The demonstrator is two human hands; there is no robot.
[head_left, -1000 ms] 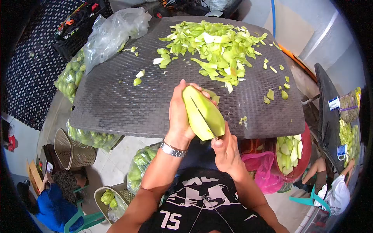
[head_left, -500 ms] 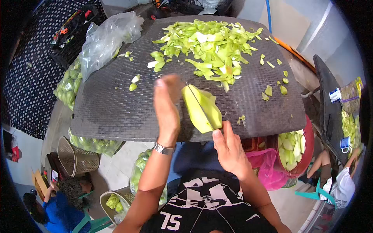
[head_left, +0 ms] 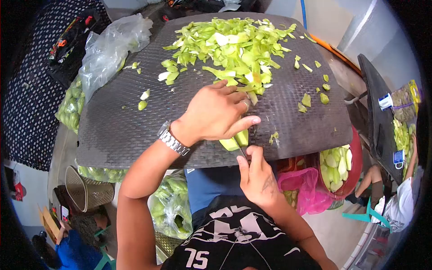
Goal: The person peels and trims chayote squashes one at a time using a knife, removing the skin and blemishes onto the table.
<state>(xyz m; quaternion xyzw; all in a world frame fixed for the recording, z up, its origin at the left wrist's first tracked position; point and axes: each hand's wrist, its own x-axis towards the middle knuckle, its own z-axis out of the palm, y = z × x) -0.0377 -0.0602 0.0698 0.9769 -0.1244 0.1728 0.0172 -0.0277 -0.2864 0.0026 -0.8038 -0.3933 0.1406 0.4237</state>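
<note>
My left hand (head_left: pixel 217 110) lies across the top of a pale green peeled chayote (head_left: pixel 230 144), fingers stretched out toward the pile and thumb pointing right. Most of the chayote is hidden under that palm; only its near end shows. Between thumb and fingers, my right hand (head_left: pixel 261 181) grips a knife (head_left: pixel 242 153) at the near edge of the table (head_left: pixel 148 121). Its blade runs into the chayote and disappears beneath my left hand. Just beyond my fingers spreads a heap of green peelings (head_left: pixel 225 45).
A clear plastic bag (head_left: pixel 114 49) lies at the table's far left. Loose scraps (head_left: pixel 306 100) dot the right side. Below right stands a red tub (head_left: pixel 355 164) of cut pieces beside a pink bag (head_left: pixel 299 189). Other people sit at lower left and far right.
My left hand has come down from beside the chayote onto its top, covering it. My right hand still holds the knife in the cut, slightly farther left and lower.
</note>
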